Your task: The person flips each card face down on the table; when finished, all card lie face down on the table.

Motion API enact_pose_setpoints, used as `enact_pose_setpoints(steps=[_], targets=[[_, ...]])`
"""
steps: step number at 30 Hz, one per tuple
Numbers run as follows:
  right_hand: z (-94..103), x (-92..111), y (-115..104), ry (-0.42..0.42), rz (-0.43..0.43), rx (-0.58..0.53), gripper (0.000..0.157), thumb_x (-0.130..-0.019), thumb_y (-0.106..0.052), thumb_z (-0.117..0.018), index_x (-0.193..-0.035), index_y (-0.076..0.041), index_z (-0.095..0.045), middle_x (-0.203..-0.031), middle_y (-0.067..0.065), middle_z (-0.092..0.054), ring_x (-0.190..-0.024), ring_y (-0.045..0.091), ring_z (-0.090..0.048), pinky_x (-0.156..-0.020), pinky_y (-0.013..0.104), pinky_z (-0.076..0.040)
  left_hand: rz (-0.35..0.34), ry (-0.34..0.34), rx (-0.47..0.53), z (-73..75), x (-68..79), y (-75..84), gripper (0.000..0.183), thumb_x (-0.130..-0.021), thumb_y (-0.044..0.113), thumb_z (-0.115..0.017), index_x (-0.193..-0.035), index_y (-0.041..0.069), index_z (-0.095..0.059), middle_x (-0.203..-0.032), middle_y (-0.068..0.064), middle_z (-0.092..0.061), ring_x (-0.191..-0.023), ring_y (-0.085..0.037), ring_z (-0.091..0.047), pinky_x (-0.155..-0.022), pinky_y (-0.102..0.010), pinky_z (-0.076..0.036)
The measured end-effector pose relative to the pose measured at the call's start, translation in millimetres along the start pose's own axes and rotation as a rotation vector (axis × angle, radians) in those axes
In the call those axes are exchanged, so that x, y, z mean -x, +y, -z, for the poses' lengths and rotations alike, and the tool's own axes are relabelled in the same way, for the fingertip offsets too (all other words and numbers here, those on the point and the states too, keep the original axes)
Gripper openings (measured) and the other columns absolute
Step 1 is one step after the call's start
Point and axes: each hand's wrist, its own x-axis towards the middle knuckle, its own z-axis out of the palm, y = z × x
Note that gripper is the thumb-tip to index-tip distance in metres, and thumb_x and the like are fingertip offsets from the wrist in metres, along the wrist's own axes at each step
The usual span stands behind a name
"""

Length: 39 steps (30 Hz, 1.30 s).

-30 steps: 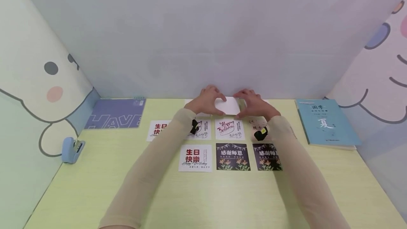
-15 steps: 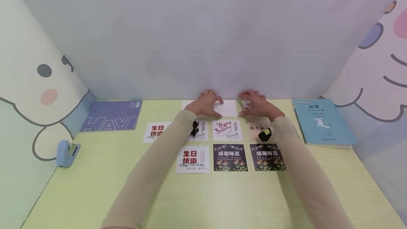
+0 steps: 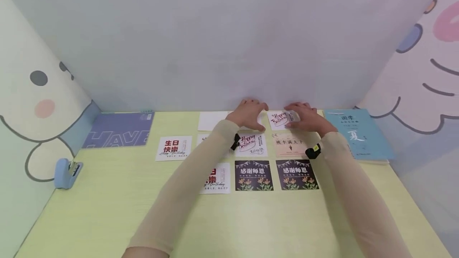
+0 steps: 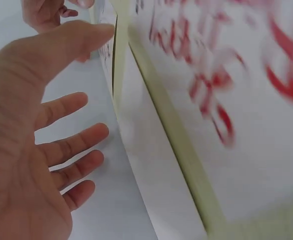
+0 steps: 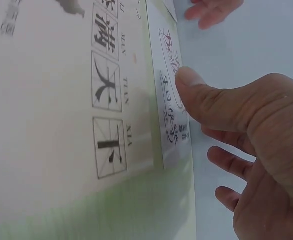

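In the head view my left hand (image 3: pixel 250 114) hovers over a blank white card in the back row, partly hiding it. Its fingers are spread, with the thumb apart, near the left side of a Happy Birthday card (image 3: pixel 278 120). My right hand (image 3: pixel 308 118) is at that card's right side, its thumb (image 5: pixel 191 85) over the card's edge in the right wrist view; I cannot tell whether it touches. Neither hand grips anything. A blank white card (image 3: pixel 211 121) lies left of my left hand. Another Happy Birthday card (image 3: pixel 252 146) and a pink card (image 3: pixel 291 146) lie in front.
Nearer lie two dark flower cards (image 3: pixel 254 176), (image 3: pixel 297 175) and red-lettered birthday cards (image 3: pixel 173 148), one partly behind the left sleeve. A purple notebook (image 3: pixel 118 130) and a blue hole punch (image 3: pixel 66 173) are left, a blue book (image 3: pixel 358 134) right. A wall backs the table.
Both hands have moved right along the back row, from around the blank white card to around the Happy Birthday card. The white card, raised and tilted earlier, came to lie flat.
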Motion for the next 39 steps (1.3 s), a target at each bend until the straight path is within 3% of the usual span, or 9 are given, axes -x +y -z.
enact_pose_setpoints(steps=[5, 10, 15, 21, 27, 34, 39], targets=[[2.2, 2.5, 6.9, 0.013, 0.007, -0.005, 0.068, -0.101, -0.024, -0.074, -0.159, -0.004, -0.046, -0.171, 0.031, -0.03, -0.153, 0.057, -0.027, -0.119, 0.081, -0.019, -0.021, -0.002, -0.02, -2.2, -18.9, 21.4, 0.073, -0.086, 0.047, -0.084, -0.147, 0.022, -0.051, -0.138, -0.003, -0.064, -0.133, -0.026, -0.05, -0.123, -0.045, -0.035], [4.7, 6.3, 9.5, 0.019, -0.007, -0.014, 0.067, -0.102, -0.026, -0.073, -0.16, -0.005, -0.045, -0.171, 0.03, -0.031, -0.153, 0.056, -0.028, -0.119, 0.082, -0.018, -0.012, -0.022, -0.034, -4.8, -27.7, 34.9, 0.077, -0.082, 0.048, -0.087, -0.143, 0.022, -0.047, -0.135, -0.002, -0.064, -0.129, -0.024, -0.049, -0.122, -0.043, -0.035], [8.2, 9.2, 11.7, 0.033, -0.015, -0.026, 0.065, -0.104, -0.024, -0.07, -0.16, -0.004, -0.044, -0.17, 0.031, -0.031, -0.151, 0.057, -0.028, -0.118, 0.083, -0.017, 0.022, -0.048, -0.021, -5.7, -31.0, 36.9, 0.077, -0.084, 0.046, -0.087, -0.144, 0.023, -0.045, -0.136, -0.001, -0.062, -0.128, -0.022, -0.046, -0.123, -0.041, -0.032], [9.8, 12.0, 12.3, 0.035, -0.02, -0.038, 0.066, -0.104, -0.024, -0.069, -0.16, -0.003, -0.043, -0.17, 0.031, -0.03, -0.15, 0.058, -0.029, -0.117, 0.083, -0.018, 0.01, -0.065, 0.063, -5.3, -29.8, 35.3, 0.079, -0.085, 0.042, -0.088, -0.146, 0.023, -0.042, -0.134, -0.003, -0.059, -0.128, -0.024, -0.042, -0.123, -0.042, -0.03], [7.7, 13.5, 13.3, -0.008, -0.006, -0.014, 0.085, -0.094, -0.032, -0.08, -0.165, -0.009, -0.037, -0.174, 0.027, -0.025, -0.152, 0.057, -0.028, -0.118, 0.084, -0.019, 0.001, -0.025, 0.085, -7.1, -30.3, 35.1, 0.081, -0.084, 0.039, -0.091, -0.145, 0.025, -0.039, -0.139, -0.005, -0.049, -0.134, -0.025, -0.036, -0.124, -0.044, -0.027], [8.9, 15.7, 9.7, -0.015, 0.008, -0.02, 0.114, -0.07, -0.005, -0.081, -0.17, -0.011, -0.026, -0.175, 0.026, -0.026, -0.148, 0.055, -0.03, -0.118, 0.083, -0.015, -0.013, 0.004, 0.059, -8.3, -31.8, 37.4, 0.083, -0.084, 0.04, -0.091, -0.146, 0.026, -0.037, -0.143, -0.006, -0.046, -0.137, -0.025, -0.036, -0.122, -0.044, -0.03], [8.9, 16.5, 7.1, 0.014, 0.026, -0.036, 0.12, -0.069, 0.003, -0.081, -0.172, -0.015, -0.02, -0.173, 0.024, -0.03, -0.144, 0.052, -0.031, -0.118, 0.08, -0.015, -0.012, -0.003, 0.087, -8.7, -30.9, 37.1, 0.082, -0.085, 0.04, -0.09, -0.146, 0.026, -0.037, -0.139, -0.006, -0.046, -0.14, -0.027, -0.035, -0.124, -0.046, -0.028]])
